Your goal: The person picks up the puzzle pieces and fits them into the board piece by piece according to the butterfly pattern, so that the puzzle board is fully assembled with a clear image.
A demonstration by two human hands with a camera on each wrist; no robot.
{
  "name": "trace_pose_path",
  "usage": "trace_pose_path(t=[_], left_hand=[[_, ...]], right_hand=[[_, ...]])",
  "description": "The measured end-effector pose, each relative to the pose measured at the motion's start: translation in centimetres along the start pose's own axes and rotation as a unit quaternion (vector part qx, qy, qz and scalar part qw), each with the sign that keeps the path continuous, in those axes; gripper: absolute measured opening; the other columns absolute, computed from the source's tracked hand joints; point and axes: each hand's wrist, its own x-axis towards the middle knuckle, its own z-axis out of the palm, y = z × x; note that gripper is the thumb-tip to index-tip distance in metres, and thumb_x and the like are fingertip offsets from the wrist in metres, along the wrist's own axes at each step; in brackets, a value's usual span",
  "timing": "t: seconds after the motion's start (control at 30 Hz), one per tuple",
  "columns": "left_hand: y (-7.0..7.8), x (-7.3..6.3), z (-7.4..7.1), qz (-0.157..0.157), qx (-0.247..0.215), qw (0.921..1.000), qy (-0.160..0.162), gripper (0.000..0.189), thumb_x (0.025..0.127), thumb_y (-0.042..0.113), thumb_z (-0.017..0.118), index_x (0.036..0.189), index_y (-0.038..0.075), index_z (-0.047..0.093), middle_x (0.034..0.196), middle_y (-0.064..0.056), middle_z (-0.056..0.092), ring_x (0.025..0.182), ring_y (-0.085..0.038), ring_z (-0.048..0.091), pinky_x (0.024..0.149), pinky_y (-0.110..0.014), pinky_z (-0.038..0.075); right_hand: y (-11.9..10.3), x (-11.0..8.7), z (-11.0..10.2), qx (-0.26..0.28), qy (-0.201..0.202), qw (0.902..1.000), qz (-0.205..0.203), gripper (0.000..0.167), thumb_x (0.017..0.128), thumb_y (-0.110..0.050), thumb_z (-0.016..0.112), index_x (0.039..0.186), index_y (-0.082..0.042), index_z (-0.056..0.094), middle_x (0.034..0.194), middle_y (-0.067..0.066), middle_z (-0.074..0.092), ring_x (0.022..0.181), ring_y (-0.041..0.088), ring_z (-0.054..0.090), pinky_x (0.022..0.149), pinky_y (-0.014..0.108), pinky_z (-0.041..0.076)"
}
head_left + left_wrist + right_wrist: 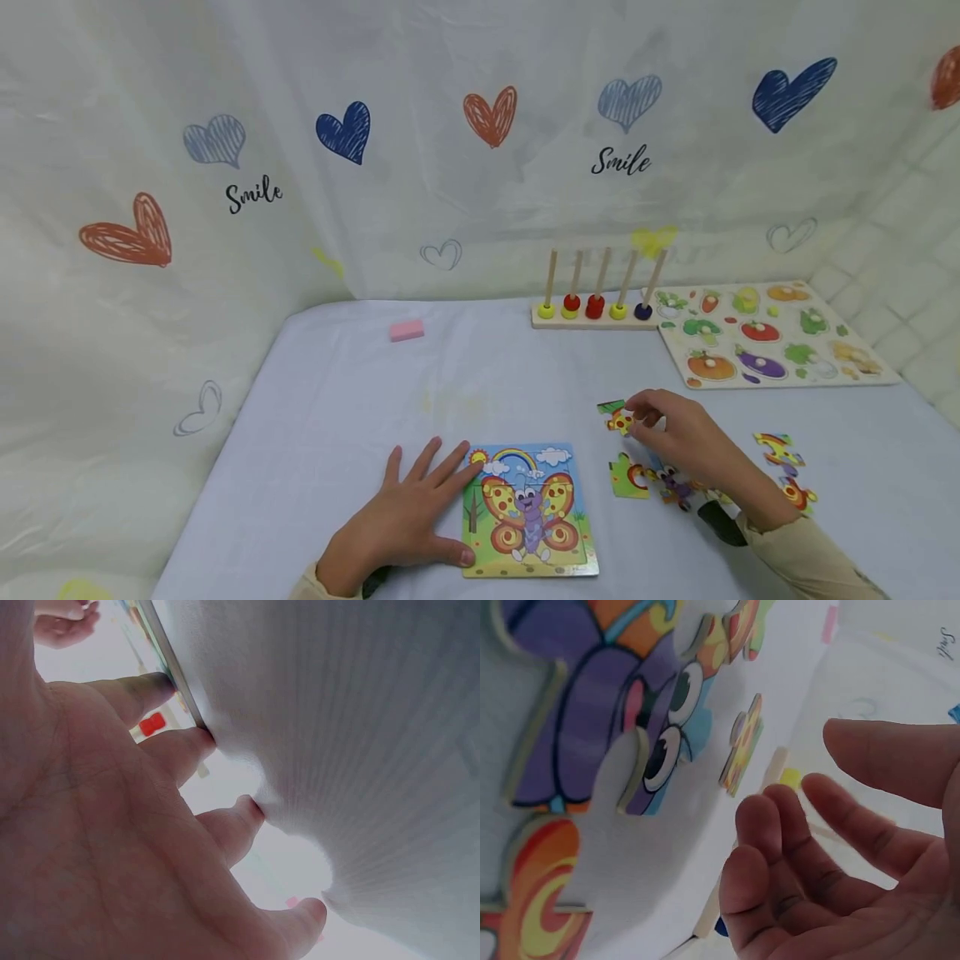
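My left hand [408, 517] is spread flat, its fingertips and thumb on the left edge of a square butterfly picture puzzle board [528, 508] and on the cloth beside it. To the right, my right hand [678, 433] hovers over loose jigsaw pieces with fingers loosely bent. The right wrist view shows a gap between thumb and fingers [754, 825], with nothing held. Nearest the fingertips lies a yellow-and-red jigsaw piece [617, 423]. Below it lies a green piece [628, 479]. A purple piece with the butterfly's eyes [585, 727] lies under the hand, partly hidden in the head view.
More jigsaw pieces [780, 450] lie right of my right forearm. At the back stand a wooden peg stacker [600, 324] with coloured beads and a vegetable peg board [727, 333]. A pink block [407, 331] lies at the back left. A white curtain hangs behind the table.
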Motion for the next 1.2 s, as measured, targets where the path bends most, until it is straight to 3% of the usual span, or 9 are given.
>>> trace_pose_path(t=[0.3,0.6,0.83,1.2], left_hand=[[0.0,0.1,0.1,-0.002,0.004,1.0,-0.006,0.106,0.082,0.076,0.077,0.169,0.033,0.034,0.179,0.006,0.016,0.163,-0.038,0.008,0.117,-0.081,0.004],[0.1,0.1,0.1,0.0,0.007,1.0,-0.002,0.107,0.081,0.075,0.079,0.17,0.034,0.034,0.179,0.006,0.016,0.164,-0.037,0.008,0.117,-0.081,0.005],[0.3,0.2,0.0,-0.006,0.016,0.9999,-0.001,0.108,0.08,0.076,0.079,0.169,0.034,0.034,0.179,0.005,0.017,0.163,-0.038,0.009,0.117,-0.081,0.006],[0.2,0.0,0.0,-0.008,0.016,0.9998,0.004,0.108,0.08,0.076,0.079,0.169,0.033,0.035,0.179,0.005,0.017,0.163,-0.038,0.009,0.117,-0.081,0.006]], right_hand=[[0.3,1.4,0.7,-0.025,-0.045,0.9971,0.057,0.032,0.097,-0.012,0.079,0.119,0.006,0.065,0.104,0.012,0.062,0.09,0.024,0.06,0.073,0.042,0.056],[-0.1,2.8,0.7,-0.052,-0.07,0.9886,0.123,0.054,0.098,-0.024,0.078,0.13,0.014,0.055,0.112,0.028,0.054,0.091,0.034,0.056,0.077,0.05,0.053],[-0.2,3.3,0.9,-0.069,-0.078,0.9842,0.143,0.058,0.097,-0.025,0.079,0.129,0.015,0.05,0.124,0.039,0.044,0.092,0.039,0.057,0.079,0.053,0.054],[-0.1,3.7,1.2,-0.049,-0.082,0.987,0.129,0.051,0.096,-0.019,0.08,0.121,0.015,0.05,0.119,0.036,0.043,0.096,0.039,0.055,0.081,0.053,0.053]])
